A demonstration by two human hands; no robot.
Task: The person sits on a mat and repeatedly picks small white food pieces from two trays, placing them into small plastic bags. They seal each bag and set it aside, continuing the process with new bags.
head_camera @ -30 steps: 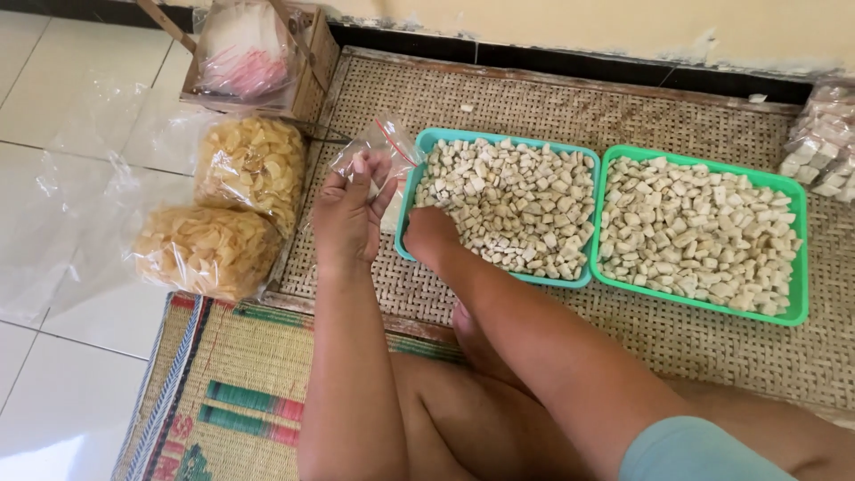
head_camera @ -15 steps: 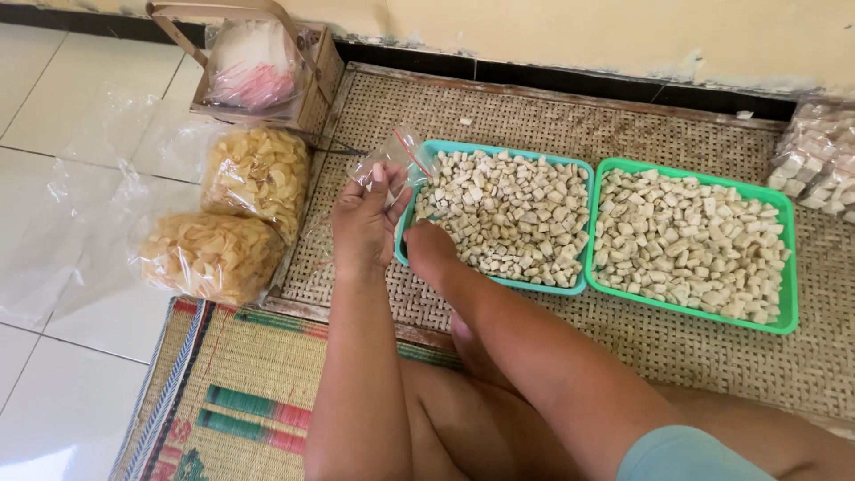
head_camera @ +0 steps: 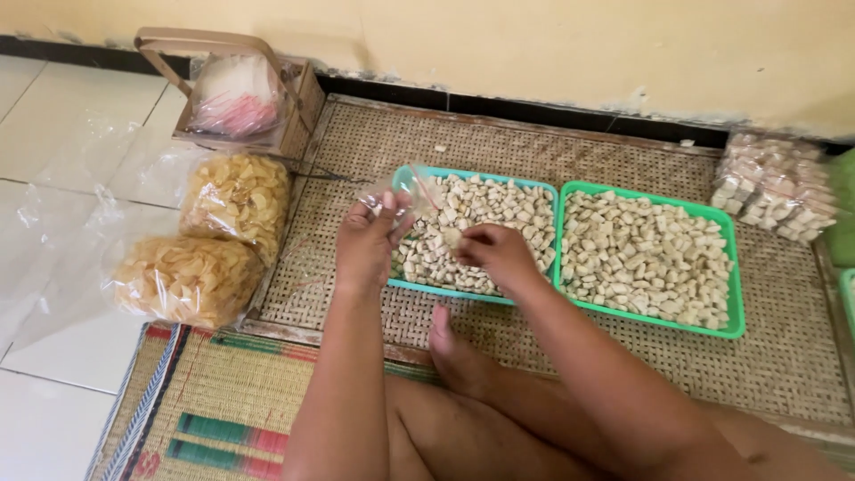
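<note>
My left hand (head_camera: 367, 242) holds up a small clear plastic bag (head_camera: 398, 192) over the left end of a teal tray (head_camera: 405, 175) filled with pale snack pieces (head_camera: 485, 214). My right hand (head_camera: 499, 254) pinches one pale piece (head_camera: 452, 237) just to the right of the bag, above the same tray. A green tray (head_camera: 737, 267) with more of the pale pieces lies right beside the teal one. Both trays rest on a woven rattan mat (head_camera: 570, 142).
Two clear bags of yellow chips (head_camera: 239, 198) (head_camera: 183, 278) lie at the mat's left edge. A wooden basket (head_camera: 298, 102) with pink-tinted plastic bags stands at the back left. Packed snack bags (head_camera: 773, 185) pile at the right by the wall. My foot (head_camera: 450, 352) rests near the trays.
My right hand has lifted out of the teal tray with a piece and come level with the bag. The left hand stays holding the bag.
</note>
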